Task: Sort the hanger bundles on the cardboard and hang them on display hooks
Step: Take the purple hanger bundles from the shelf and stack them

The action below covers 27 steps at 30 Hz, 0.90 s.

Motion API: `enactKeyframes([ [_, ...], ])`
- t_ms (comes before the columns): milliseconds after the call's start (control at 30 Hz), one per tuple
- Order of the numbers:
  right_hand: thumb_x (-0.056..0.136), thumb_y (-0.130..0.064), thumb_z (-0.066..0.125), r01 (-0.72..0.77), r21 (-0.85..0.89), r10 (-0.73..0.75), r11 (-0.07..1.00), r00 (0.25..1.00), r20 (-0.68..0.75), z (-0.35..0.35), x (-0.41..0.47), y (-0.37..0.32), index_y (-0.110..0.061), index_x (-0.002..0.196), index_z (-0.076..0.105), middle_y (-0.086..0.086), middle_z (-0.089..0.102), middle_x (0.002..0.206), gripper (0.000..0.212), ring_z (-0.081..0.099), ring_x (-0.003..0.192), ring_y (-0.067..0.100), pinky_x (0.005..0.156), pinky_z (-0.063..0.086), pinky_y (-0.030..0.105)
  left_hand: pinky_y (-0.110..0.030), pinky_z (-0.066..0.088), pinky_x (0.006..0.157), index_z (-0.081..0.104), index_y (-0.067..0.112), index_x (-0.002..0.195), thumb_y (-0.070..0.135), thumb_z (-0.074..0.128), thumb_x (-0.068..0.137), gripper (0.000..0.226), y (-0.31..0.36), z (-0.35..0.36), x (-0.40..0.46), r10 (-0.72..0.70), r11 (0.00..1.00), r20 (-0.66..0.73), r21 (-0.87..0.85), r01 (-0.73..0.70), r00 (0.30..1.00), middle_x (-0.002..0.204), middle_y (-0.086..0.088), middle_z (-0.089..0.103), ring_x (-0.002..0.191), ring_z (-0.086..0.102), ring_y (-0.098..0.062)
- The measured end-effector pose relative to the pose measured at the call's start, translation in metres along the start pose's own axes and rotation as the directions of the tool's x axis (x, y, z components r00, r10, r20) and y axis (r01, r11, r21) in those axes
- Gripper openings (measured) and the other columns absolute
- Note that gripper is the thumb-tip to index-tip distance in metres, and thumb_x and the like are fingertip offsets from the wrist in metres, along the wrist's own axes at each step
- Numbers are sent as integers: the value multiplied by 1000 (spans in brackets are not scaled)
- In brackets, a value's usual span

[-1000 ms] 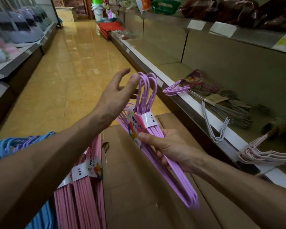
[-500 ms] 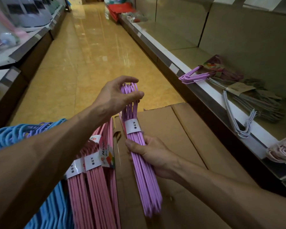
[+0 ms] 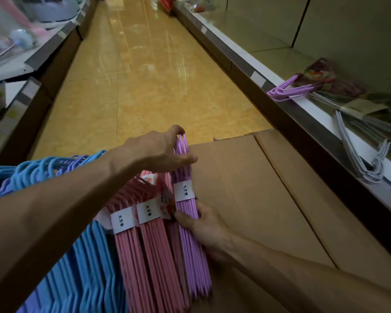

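A purple hanger bundle [image 3: 193,249] with a white paper band stands on edge on the cardboard [image 3: 246,199], against the pink hanger bundles [image 3: 145,256]. My left hand [image 3: 160,150] holds its hook end, thumb on the right side and fingers over the top. My right hand [image 3: 203,224] grips the bundle's middle just below the band. Blue hanger bundles [image 3: 81,274] lie left of the pink ones, their hooks fanning out at the far left.
A low shelf [image 3: 280,71] runs along the right with a purple bundle [image 3: 289,91], grey hangers [image 3: 370,123] and white hangers [image 3: 366,161] lying on it. Another shelf unit [image 3: 32,64] lines the left. A yellow tiled aisle floor [image 3: 156,82] stretches ahead.
Both hands have lowered the purple bundle from the air down onto the cardboard beside the pink bundles. The view has tilted downward.
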State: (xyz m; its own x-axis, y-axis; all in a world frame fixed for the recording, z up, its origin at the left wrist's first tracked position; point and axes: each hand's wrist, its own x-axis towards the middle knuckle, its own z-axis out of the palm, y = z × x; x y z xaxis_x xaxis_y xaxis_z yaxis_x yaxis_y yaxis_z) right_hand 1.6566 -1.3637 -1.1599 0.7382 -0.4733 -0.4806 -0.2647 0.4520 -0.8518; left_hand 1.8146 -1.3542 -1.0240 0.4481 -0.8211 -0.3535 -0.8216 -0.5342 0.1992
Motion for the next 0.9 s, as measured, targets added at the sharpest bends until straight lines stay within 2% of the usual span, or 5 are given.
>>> enactKeyframes([
  [200,95,-24,66,28,-70,-27,997,1000,13,15,10,17,-24,114,65,6,74,109,19,71,100,26,91,58,48,-49,53,88,31,19,140,80,34,81,85,-30,8,-4,5,986,-99,166,12,995,133,-11,53,105,59,-29],
  [400,96,-28,64,39,-314,-52,949,998,-33,21,6,11,-20,115,66,2,73,111,21,69,104,23,95,56,43,-43,51,83,38,16,130,72,33,91,68,-42,10,1,25,984,-161,178,4,987,119,-6,63,96,61,-26],
  [500,97,-39,61,14,-614,-33,789,999,-19,21,-4,-3,-16,119,66,5,70,115,32,65,108,24,95,53,37,-38,43,76,41,14,121,67,31,95,60,-35,9,8,59,963,-223,269,4,973,112,-9,62,93,58,-28],
  [667,96,-40,61,-71,-882,52,466,997,-53,-4,-26,-26,-14,92,65,7,67,92,26,56,89,16,77,45,29,-43,39,94,46,15,121,60,37,97,53,-23,15,22,77,961,-272,275,1,959,124,-12,60,115,56,-32],
  [900,94,-34,64,-54,-816,-81,576,989,-123,-65,-25,-36,-21,101,63,-2,63,91,15,56,84,11,74,44,26,-39,43,84,59,17,117,43,49,96,34,9,21,36,236,970,-464,162,-180,854,116,-6,63,103,60,-30],
])
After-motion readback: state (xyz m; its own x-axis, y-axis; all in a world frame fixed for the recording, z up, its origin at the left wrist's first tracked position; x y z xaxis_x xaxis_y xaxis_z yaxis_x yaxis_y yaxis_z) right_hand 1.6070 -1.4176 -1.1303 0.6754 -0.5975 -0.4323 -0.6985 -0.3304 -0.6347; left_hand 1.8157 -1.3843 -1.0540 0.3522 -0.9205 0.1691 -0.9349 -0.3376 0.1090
